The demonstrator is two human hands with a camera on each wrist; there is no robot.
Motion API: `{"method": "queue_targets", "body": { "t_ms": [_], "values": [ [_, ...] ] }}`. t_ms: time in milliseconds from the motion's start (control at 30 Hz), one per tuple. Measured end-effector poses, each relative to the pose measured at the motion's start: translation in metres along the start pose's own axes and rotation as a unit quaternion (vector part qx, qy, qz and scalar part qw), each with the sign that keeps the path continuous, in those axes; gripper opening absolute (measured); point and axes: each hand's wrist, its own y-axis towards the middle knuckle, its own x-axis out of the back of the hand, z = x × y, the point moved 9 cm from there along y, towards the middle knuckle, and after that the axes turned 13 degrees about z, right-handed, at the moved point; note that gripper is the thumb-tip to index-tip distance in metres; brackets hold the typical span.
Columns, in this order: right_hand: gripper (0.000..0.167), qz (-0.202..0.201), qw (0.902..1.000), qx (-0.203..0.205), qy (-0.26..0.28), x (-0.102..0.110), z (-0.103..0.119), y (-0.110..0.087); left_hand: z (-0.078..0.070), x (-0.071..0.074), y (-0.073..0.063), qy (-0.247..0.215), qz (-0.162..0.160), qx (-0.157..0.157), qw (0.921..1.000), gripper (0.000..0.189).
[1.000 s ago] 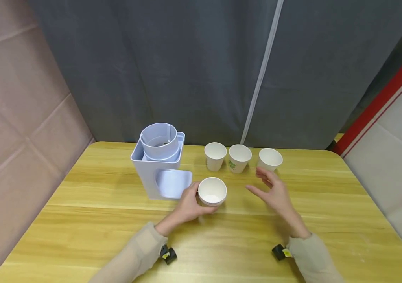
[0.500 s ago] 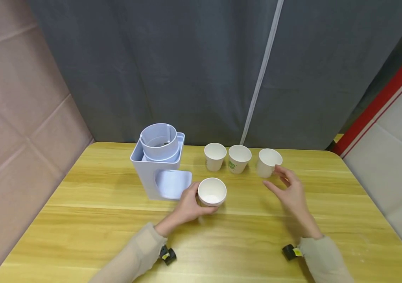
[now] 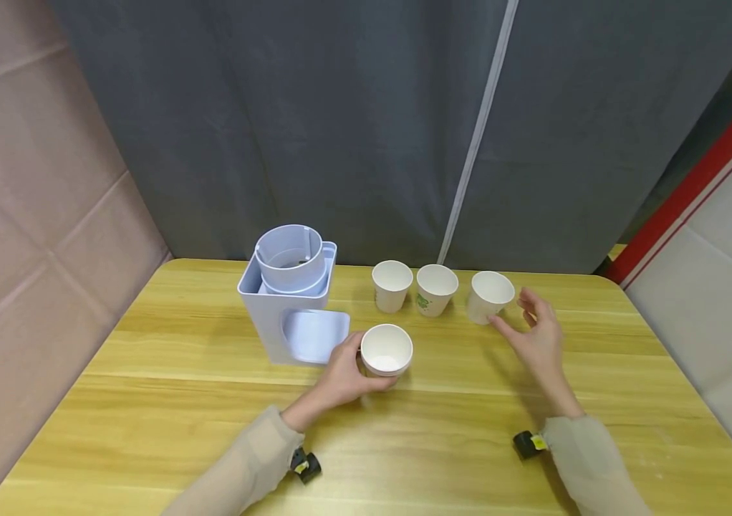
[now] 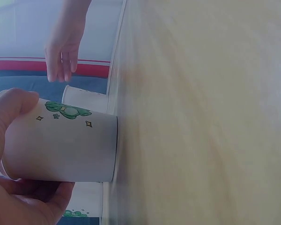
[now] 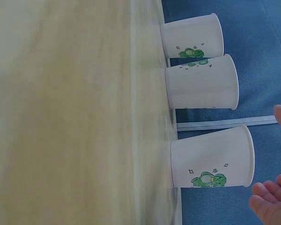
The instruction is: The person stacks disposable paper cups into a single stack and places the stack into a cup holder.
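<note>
My left hand (image 3: 344, 373) holds a white paper cup (image 4: 61, 140) with a green printed pattern, upright on the table in the head view, thumb and fingers around its side. A second rim line shows just under the cup's lip in the head view. At the back of the table, three more white paper cups stand in a row: a left one (image 3: 392, 287), a middle one (image 3: 436, 290) and a right one (image 3: 490, 297). My right hand (image 3: 538, 340) is beside the right cup, fingers and thumb spread apart with nothing between them, the thumb close to the cup's lower side.
A pale blue plastic holder (image 3: 263, 322) with a round open container on top and a flat side piece stands left of the cups. The wooden table (image 3: 443, 451) ends at a grey curtain (image 3: 340, 129). A pale panel with a red stripe (image 3: 701, 179) is at the right.
My right hand has moved right, from in front of the right cup to its right side, bringing that cup's body into view. My left hand and its cup stay put.
</note>
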Motion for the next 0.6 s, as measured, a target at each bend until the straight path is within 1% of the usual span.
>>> {"method": "queue_targets", "body": {
  "t_ms": [100,233,367,600],
  "values": [
    [0.068,0.004,0.9999,-0.014,0.008,-0.002,-0.004,0.005,0.0,0.0,0.0,0.004,0.0,-0.002,1.0,0.069],
    [0.073,0.021,0.999,-0.035,0.019,-0.005,-0.009,0.012,0.0,0.0,0.0,0.016,-0.004,-0.002,0.9999,0.069],
    [0.077,0.032,0.9983,-0.044,0.019,-0.009,-0.014,0.017,0.001,0.001,0.0,0.022,-0.008,-0.001,0.9997,0.069],
    [0.076,0.047,0.9967,-0.06,0.026,-0.02,-0.026,0.024,0.001,0.001,0.0,0.02,-0.008,-0.003,0.9998,0.069]
  ]
}}
